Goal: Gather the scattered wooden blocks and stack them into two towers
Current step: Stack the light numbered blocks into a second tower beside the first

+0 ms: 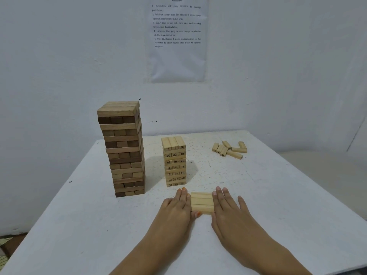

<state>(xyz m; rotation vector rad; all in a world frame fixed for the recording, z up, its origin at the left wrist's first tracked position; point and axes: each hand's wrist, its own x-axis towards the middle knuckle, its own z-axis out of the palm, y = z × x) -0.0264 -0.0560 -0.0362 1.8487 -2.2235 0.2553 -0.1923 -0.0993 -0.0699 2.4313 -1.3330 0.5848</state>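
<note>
Presently, desk (278, 195): everything is carried on it.
Dark tower (123, 149): at left, judged finished.
Numbered tower (175, 162): mid-desk, shorter, judged unfinished.
Left hand (174, 207), right hand (228, 207): flat, fingers straight, pressed against opposite ends of the layer.
Layer of three blocks (202, 202): just before the numbered tower; squaring judged the step in hand.
Loose blocks (230, 148): scattered far right.
Next move: layer to be gripped level, set crosswise on top.

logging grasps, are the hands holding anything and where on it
Three pale blocks lying side by side, pressed between left hand and right hand, straight fingers against their ends.
</note>
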